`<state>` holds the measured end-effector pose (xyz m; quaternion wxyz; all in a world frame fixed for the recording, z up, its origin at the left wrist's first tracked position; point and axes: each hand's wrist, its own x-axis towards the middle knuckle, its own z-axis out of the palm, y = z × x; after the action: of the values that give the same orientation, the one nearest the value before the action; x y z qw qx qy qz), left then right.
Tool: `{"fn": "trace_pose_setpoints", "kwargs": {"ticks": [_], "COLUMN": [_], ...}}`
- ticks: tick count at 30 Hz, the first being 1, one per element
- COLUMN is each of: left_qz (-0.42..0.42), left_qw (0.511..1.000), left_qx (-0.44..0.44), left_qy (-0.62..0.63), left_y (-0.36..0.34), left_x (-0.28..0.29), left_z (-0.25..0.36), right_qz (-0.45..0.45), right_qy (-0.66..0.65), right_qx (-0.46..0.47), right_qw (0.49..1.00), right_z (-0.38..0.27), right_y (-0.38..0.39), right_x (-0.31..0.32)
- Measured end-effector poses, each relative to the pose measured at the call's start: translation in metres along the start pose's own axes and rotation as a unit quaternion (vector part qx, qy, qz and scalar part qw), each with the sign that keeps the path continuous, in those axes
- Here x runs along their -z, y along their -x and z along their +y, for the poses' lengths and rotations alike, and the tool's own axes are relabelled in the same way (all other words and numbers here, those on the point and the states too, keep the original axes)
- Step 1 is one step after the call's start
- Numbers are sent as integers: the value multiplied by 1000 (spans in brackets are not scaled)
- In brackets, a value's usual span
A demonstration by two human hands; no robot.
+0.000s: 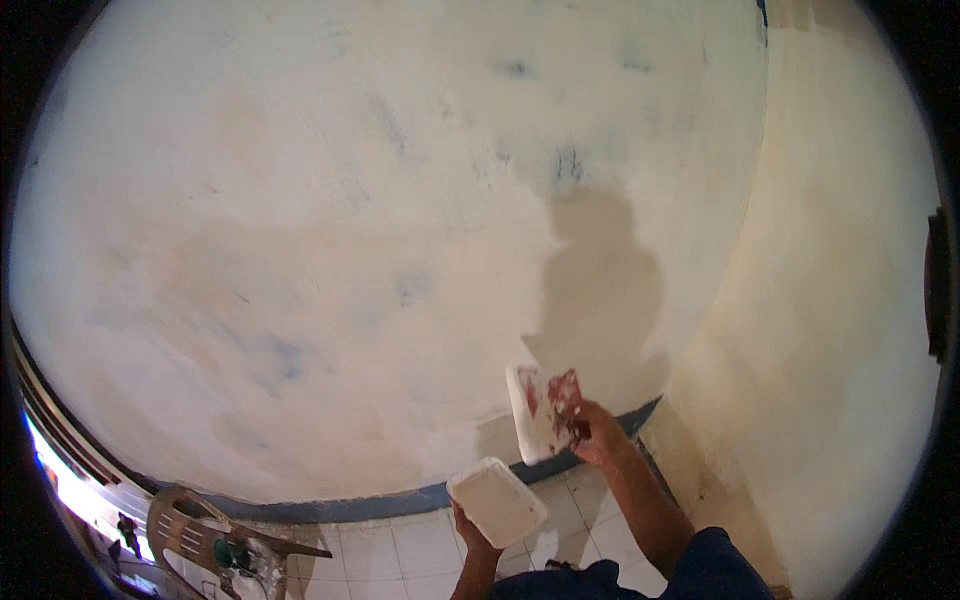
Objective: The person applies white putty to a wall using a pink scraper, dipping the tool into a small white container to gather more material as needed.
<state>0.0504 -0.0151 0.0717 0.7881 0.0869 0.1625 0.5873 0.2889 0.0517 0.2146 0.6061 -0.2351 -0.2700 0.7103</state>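
Observation:
My right hand (593,432) grips a wide putty blade (536,405) smeared with white and reddish patches, held upright low in front of the pale patchy wall (400,240). Below and left of it, my left hand (474,525) holds a pale rectangular tray or board (497,500) coated with off-white material. My shadow falls on the wall above the blade.
An adjoining cream wall (820,320) curves down the right side. A dark skirting band (350,508) runs above the white tiled floor (370,555). A brown plastic chair (180,530) with items on it stands lower left, near a bright opening (70,480).

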Motion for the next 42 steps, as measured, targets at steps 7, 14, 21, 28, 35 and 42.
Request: {"fn": "trace_pose_setpoints", "kwargs": {"ticks": [7,14,21,28,35,42], "left_qz": [-2,6,48,-98,-175,-230], "left_qw": [995,990,992,982,973,962], "left_qx": [-83,-138,-112,-67,-116,-64], "left_qy": [-62,-19,25,147,96,136], "left_y": [33,41,31,31,20,14], "left_x": [-36,-5,12,52,94,100], "left_z": [14,36,93,126,118,113], "right_qz": [77,108,144,51,146,191], "right_qy": [558,660,699,715,685,729], "right_qx": [420,677,697,694,700,650], "right_qw": [712,308,72,64,139,97], "right_z": [-195,-291,-253,-154,-267,-227], "right_y": [-94,-132,-180,-175,-131,-167], "right_x": [-234,-406,-411,-330,-407,-351]}}
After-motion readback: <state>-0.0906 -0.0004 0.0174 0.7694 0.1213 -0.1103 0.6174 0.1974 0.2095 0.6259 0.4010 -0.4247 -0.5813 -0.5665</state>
